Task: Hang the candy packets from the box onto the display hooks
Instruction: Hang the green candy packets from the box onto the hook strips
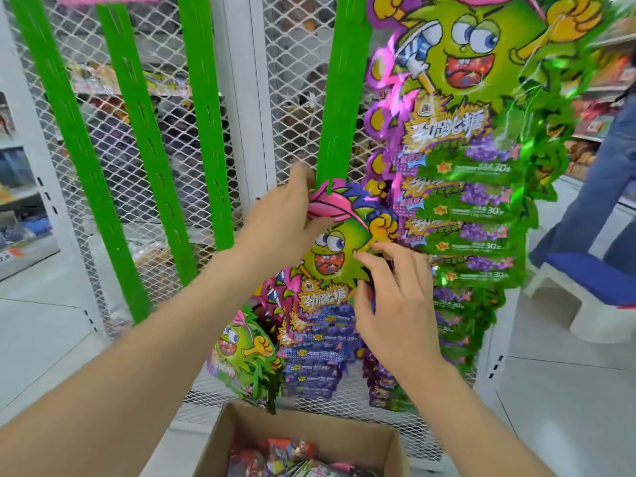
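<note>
A candy packet strip with a green cartoon face and pink cap hangs at the lower end of a green hanging strip on the mesh wall. My left hand pinches the packet's pink top where it meets the green strip. My right hand holds the packet's right side with curled fingers. A larger stack of the same packets hangs to the right. Another packet hangs low on the left. The cardboard box sits below with several packets inside.
Three more bare green hanging strips slant down the white mesh panel. Shop shelves stand at the left. A white and blue step stool and a person's legs in jeans are at the right.
</note>
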Motion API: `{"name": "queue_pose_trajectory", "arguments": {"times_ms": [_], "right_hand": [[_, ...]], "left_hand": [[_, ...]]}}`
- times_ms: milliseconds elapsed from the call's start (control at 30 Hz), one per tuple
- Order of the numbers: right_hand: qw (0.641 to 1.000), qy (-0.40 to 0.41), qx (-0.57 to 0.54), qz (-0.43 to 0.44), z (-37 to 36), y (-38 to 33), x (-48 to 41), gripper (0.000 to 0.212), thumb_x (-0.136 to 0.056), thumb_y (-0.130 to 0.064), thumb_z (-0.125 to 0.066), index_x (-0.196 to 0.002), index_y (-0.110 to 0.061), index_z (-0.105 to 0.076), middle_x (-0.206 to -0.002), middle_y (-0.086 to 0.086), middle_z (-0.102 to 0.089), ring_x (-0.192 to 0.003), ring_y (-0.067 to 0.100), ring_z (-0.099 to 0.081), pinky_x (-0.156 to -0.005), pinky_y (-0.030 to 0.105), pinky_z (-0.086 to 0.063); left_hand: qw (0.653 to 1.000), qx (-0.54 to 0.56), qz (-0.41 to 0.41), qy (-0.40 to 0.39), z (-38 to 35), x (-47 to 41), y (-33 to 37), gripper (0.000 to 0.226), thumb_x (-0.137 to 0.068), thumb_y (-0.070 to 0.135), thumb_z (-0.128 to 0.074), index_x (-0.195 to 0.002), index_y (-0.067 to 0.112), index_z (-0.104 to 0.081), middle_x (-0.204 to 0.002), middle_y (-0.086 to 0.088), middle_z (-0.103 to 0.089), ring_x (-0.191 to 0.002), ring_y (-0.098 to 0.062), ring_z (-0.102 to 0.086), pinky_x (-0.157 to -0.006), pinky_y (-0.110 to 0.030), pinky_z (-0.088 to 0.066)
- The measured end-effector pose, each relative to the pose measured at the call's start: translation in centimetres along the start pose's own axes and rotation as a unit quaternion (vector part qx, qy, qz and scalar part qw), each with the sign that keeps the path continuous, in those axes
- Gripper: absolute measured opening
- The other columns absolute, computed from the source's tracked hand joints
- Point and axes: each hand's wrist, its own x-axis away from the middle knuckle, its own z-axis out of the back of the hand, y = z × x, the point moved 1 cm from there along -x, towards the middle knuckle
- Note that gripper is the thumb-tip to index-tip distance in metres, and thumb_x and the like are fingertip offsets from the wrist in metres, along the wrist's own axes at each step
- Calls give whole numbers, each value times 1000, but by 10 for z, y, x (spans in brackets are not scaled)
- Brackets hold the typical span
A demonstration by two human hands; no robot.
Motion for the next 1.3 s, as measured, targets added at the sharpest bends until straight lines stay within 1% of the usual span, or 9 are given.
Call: {"name": "queue_pose_trajectory", "arguments": {"times_ms": [233,367,433,533,700,800,967,1100,1300], "right_hand": [[1000,-1,-21,-12,2,10,8,22,-91,-3,-68,-112,-5,-74,-125,12,-63,-118,32,-58,-105,48,-47],[998,30,-45,16,12,10,13,18,-90,-4,-65,-104,-7,-75,-103,7,-67,-99,28,-63,-91,41,-49],[996,-38,-77,40,12,4,24,20,-88,-9,-62,-103,-10,-75,-95,3,-69,-91,24,-63,-86,39,-51],[943,-319,-99,-3,0,-7,46,22,-86,-25,-54,-98,-24,-72,-83,-7,-68,-79,20,-64,-74,36,-55],[749,-661,-40,10,-47,-10,138,22,-83,-12,-52,-61,-16,-51,-58,4,-50,-64,33,-52,-65,43,-56],[679,-733,-34,-32,-69,-3,198,27,-86,-7,-52,-60,-12,-51,-61,10,-53,-66,32,-52,-75,48,-58],[678,-722,12,-140,-88,2,271,23,-90,-20,-72,-102,-12,-54,-97,8,-56,-100,34,-62,-73,32,-44],[666,-731,62,-136,-101,11,320,89,-87,-3,-73,-160,-15,-22,-136,15,-59,-120,34,-63,-85,42,-55],[674,-731,83,-64,-111,16,311,58,-93,4,-58,-147,-13,-44,-127,17,-65,-110,36,-68,-83,45,-57]], "left_hand": [[1000,16,-24,-7,-4,7,-8,54,-96,32,-78,-132,13,-42,-93,4,-55,-89,-34,-60,-74,-42,-38],[997,-45,-42,46,-4,23,-9,71,-93,37,-77,-151,18,-39,-133,-8,-55,-124,-35,-52,-101,-48,-42],[984,-98,-77,128,-9,49,-7,61,-94,31,-73,-148,13,-49,-138,-13,-52,-127,-38,-49,-107,-49,-40],[972,-90,-150,155,-33,102,-10,22,-93,14,-69,-113,5,-68,-113,-15,-62,-102,-38,-56,-87,-50,-46],[982,-51,-102,-150,-116,228,-41,16,-92,36,-62,-82,23,-61,-76,4,-59,-73,-24,-62,-61,-34,-43],[912,-43,29,-406,-164,287,-65,19,-99,42,-52,-94,27,-61,-93,5,-69,-90,-25,-70,-70,-36,-55],[844,-42,141,-515,-216,359,-114,38,-99,30,-63,-135,24,-56,-135,-7,-55,-126,-36,-59,-98,-51,-55],[800,-32,183,-570,-243,393,-131,72,-98,18,-68,-160,20,-31,-158,-10,-30,-136,-45,-48,-108,-56,-49],[791,40,187,-581,-254,398,-126,62,-98,15,-70,-153,19,-43,-136,-11,-59,-124,-32,-60,-101,-47,-54]]}}
